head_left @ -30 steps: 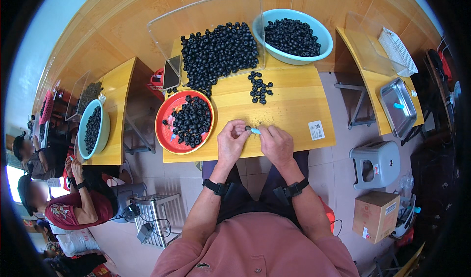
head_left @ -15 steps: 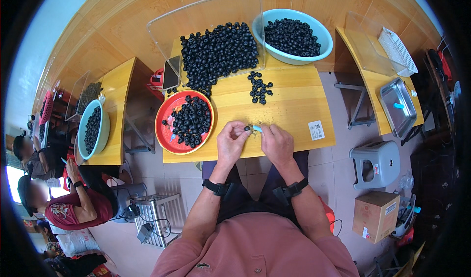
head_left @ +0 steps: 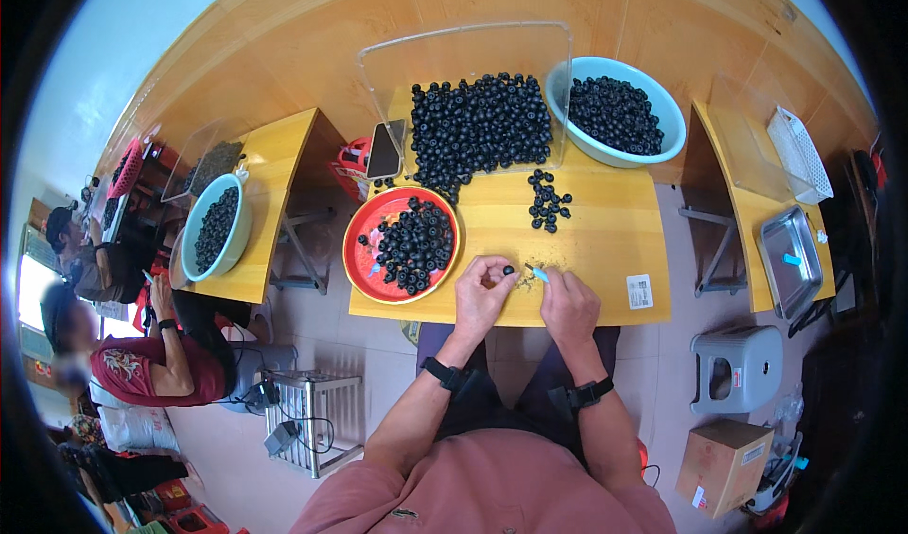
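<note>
Left fingers (head_left: 495,263), almost together, pinch a black bead (head_left: 509,270); right fingers (head_left: 556,288), curled round a light-blue tool (head_left: 540,275), are just right of them.

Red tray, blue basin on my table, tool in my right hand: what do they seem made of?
The red tray: plastic or lacquered metal, perhaps, going by its glossy sheen. The blue basin: probably smooth plastic, given its even colour. The tool: its uniform blue handle suggests plastic; finish and tip are too small to judge.
</note>
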A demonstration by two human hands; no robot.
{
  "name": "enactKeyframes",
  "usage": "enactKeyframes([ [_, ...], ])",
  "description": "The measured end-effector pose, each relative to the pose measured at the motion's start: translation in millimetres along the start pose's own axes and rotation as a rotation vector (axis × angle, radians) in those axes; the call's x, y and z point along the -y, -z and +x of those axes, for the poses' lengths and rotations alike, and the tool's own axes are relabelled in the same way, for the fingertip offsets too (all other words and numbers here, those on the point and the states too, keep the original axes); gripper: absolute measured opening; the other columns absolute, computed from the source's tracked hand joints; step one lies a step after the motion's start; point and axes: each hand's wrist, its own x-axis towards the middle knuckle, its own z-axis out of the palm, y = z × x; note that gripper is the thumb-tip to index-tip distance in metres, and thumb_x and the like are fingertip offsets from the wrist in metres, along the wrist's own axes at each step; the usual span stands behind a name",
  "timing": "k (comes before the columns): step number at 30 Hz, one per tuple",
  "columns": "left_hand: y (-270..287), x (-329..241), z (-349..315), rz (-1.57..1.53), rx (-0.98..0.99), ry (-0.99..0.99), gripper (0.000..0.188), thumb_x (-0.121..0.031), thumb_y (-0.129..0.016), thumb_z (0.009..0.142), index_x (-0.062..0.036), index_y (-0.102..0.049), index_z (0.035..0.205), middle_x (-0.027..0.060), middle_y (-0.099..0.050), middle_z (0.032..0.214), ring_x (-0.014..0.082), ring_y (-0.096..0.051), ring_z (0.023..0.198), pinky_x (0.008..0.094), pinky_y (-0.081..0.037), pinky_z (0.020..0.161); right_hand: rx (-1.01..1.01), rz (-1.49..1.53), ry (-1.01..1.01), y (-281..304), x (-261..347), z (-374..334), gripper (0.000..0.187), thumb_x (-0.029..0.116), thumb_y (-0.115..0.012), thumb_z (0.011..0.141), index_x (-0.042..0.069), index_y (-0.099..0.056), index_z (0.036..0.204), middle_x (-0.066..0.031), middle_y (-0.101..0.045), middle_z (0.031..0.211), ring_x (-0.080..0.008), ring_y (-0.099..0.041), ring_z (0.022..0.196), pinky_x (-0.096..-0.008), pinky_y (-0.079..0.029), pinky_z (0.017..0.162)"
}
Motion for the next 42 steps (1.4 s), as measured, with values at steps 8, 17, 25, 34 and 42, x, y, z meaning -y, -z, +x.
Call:
enactKeyframes([
  [8,4,1,7,0.03,0.006,-0.143,0.018,0.004,-0.075,0.088,0.0,-0.073,0.106,0.0061,-0.066,0.103,0.0097,-0.063,0.084,0.0245,-0.053,0.073,-0.007,0.061,0.007,-3,1,2,0.014,0.013,-0.071,0.089,0.009,-0.072,0.102,-0.0069,-0.059,0.076,-0.0268,-0.066,0.069,-0.0404,-0.053,0.062],
  [17,-1,-4,4,0.11,0.01,-0.123,0.024,0.003,-0.079,0.086,0.0001,-0.073,0.109,0.0077,-0.067,0.099,0.0144,-0.068,0.083,0.0275,-0.056,0.074,-0.007,0.059,0.016,1,0,1,0.013,0.011,-0.07,0.088,0.007,-0.071,0.101,-0.0064,-0.06,0.077,-0.0252,-0.067,0.071,-0.0392,-0.054,0.062],
  [25,1,-16,1,0.237,0.056,-0.152,0.027,0.002,-0.08,0.086,-0.0001,-0.073,0.112,0.0117,-0.071,0.098,0.0175,-0.072,0.086,0.0288,-0.059,0.076,-0.02,0.077,0.087,1,2,3,0.013,0.01,-0.069,0.086,0.007,-0.071,0.098,-0.0063,-0.055,0.074,-0.0242,-0.064,0.069,-0.0381,-0.053,0.06],
  [34,-1,-22,0,0.199,0.079,-0.136,0.026,0.003,-0.08,0.086,0.0011,-0.072,0.111,0.0117,-0.07,0.099,0.0185,-0.074,0.09,0.0297,-0.06,0.079,0.012,0.063,0.095,3,2,5,0.011,0.011,-0.069,0.087,0.007,-0.071,0.098,-0.0068,-0.055,0.073,-0.0244,-0.065,0.07,-0.0378,-0.054,0.06],
  [42,1,-8,2,-0.155,0.051,-0.045,0.022,0.005,-0.077,0.089,0.0024,-0.072,0.11,0.0077,-0.066,0.099,0.0144,-0.072,0.091,0.0268,-0.059,0.079,0.022,0.059,0.031,-1,4,8,0.005,0.01,-0.067,0.088,0.008,-0.068,0.093,-0.0069,-0.059,0.075,-0.0254,-0.068,0.07,-0.0393,-0.055,0.061],
])
